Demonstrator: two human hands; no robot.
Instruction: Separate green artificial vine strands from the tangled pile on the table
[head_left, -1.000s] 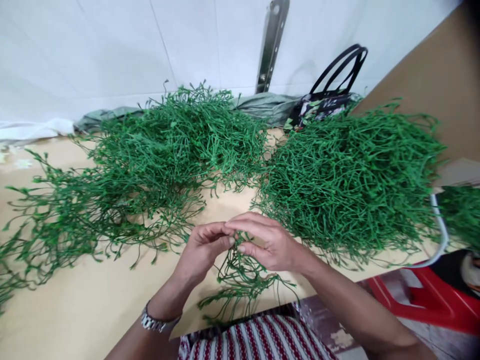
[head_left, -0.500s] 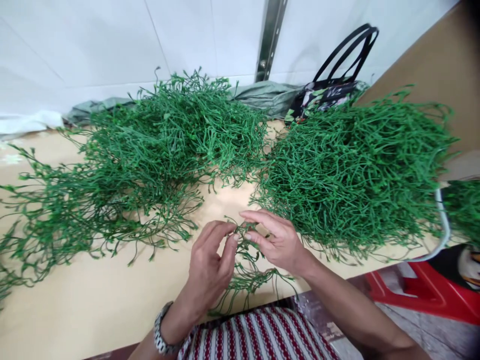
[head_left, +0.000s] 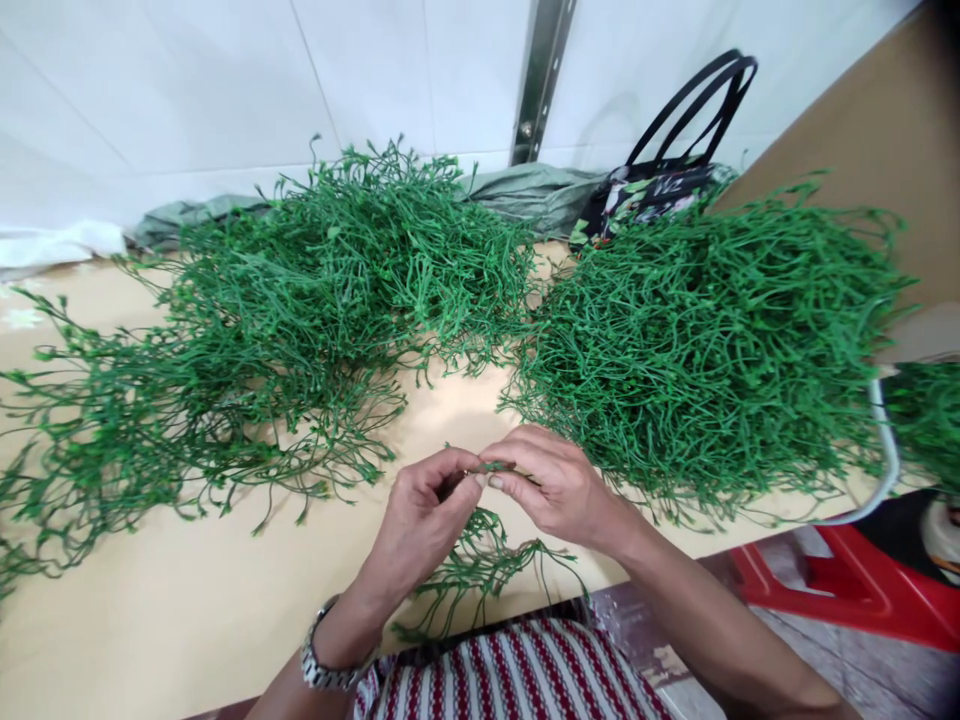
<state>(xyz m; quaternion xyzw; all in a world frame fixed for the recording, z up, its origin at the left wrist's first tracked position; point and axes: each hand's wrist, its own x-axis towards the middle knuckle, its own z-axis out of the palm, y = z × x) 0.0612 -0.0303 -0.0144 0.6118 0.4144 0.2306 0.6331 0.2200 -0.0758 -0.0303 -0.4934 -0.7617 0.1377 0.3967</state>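
Observation:
In the head view my left hand (head_left: 435, 505) and my right hand (head_left: 559, 485) meet above the table's front edge. Thumb and fingertips of each are pinched on a thin green stem (head_left: 495, 466), which looks like an artificial plant sprig. Only a short length of it shows between the fingers. Just below the hands a small bunch of similar green stems (head_left: 487, 570) lies on the table near my lap. A big heap of green stems (head_left: 705, 340) stands to the right, its near side close beyond my right hand. Another heap (head_left: 300, 290) spreads over the left and back.
The pale tabletop (head_left: 195, 610) carries both heaps. At the back wall sit a black patterned bag (head_left: 652, 190) with upright handles and a grey-green cloth (head_left: 544, 195). On the right are a curved white tube (head_left: 889, 450) and a red stool (head_left: 862, 580).
Both hands have come closer together. The right thumb and fingers, spread apart half a second ago, have closed on the stem. The small bunch below has shifted slightly left.

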